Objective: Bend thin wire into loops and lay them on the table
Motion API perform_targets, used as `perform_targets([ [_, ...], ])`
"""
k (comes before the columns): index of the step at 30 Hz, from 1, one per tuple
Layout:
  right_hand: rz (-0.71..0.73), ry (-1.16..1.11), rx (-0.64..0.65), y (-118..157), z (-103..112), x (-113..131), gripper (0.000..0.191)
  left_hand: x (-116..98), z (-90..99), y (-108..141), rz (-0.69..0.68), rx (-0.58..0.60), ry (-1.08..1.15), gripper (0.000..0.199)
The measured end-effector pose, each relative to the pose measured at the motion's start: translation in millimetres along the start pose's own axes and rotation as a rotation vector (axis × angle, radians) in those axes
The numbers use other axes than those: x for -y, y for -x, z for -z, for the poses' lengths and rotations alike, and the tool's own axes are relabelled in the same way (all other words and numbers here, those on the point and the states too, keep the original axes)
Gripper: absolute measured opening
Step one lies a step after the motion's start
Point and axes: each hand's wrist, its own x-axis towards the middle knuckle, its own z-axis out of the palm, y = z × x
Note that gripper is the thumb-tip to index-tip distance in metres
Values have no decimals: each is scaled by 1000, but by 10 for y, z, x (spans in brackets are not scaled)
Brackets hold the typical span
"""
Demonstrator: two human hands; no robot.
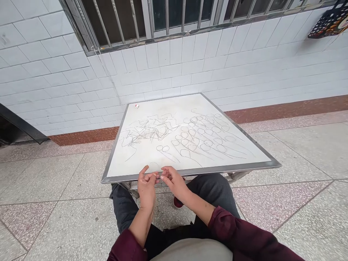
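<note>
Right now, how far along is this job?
Done: rows of dark loops and a scribbled tangle cover much of the white tabletop. In hand: the left hand and right hand meet at the near edge, holding nothing I can make out. Left: cannot tell from here.

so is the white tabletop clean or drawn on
Drawn on: the white tabletop shows scribbled dark lines toward the left of the view and rows of drawn loops toward the right.
</note>
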Motion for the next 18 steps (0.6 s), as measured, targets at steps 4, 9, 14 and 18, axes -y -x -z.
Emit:
perform_targets([
  [4,142,327,-53,-41,209,-101,23,35,-98,-378,10,-26,-25,53],
  [9,232,531,-93,-162,390,-189,19,98,-245,-789,20,-45,-90,44],
  [14,268,496,-73,-206,342,-305,20,85,-325,-941,27,-50,-157,43],
  [18,214,396,-139,-221,330,-359,21,52,-329,-938,35,-36,-201,43],
])
